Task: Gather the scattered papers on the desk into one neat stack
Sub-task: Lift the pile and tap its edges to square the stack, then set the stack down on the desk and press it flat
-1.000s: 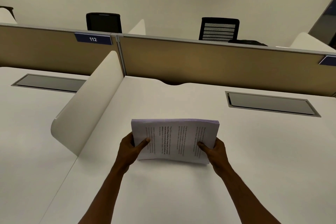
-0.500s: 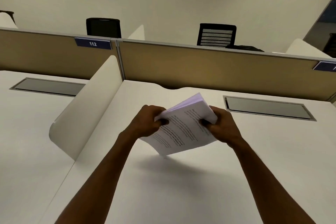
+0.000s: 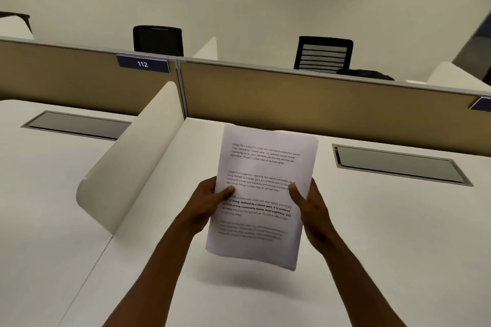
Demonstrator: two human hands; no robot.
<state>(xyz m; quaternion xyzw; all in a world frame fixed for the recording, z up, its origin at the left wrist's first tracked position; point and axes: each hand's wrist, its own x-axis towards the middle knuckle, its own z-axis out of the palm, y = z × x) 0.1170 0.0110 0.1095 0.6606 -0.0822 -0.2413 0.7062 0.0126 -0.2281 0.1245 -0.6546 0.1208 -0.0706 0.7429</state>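
The counter (image 3: pixel 372 260) stretches white beneath and beyond both hands, with a tan partition (image 3: pixel 318 103) past it, a curved white divider (image 3: pixel 127 167) off to the left of the left grip, and a grey cable hatch (image 3: pixel 398 164) beyond and to the right of the right grip; no loose sheets lie on any part of the counter that shows, so the gathering looks done, and what seems left is squaring the edges and laying the pile down flat.

The paper stack (image 3: pixel 261 194) hangs between the 2 grips, lifted clear of the counter, its shadow falling below and just nearer the person; its long axis runs away from the person, top edge toward the partition and tilted up, printed face toward the camera, text reading upright; the lower right corner dips a little, so the sheets are not quite level.

The left hand (image 3: pixel 210 202) pinches the stack's left edge, thumb on the printed face and fingers hidden behind; the right hand (image 3: pixel 308 204) grasps the right edge likewise, thumb on top; both grips sit about halfway along the long sides, directly opposite each other.
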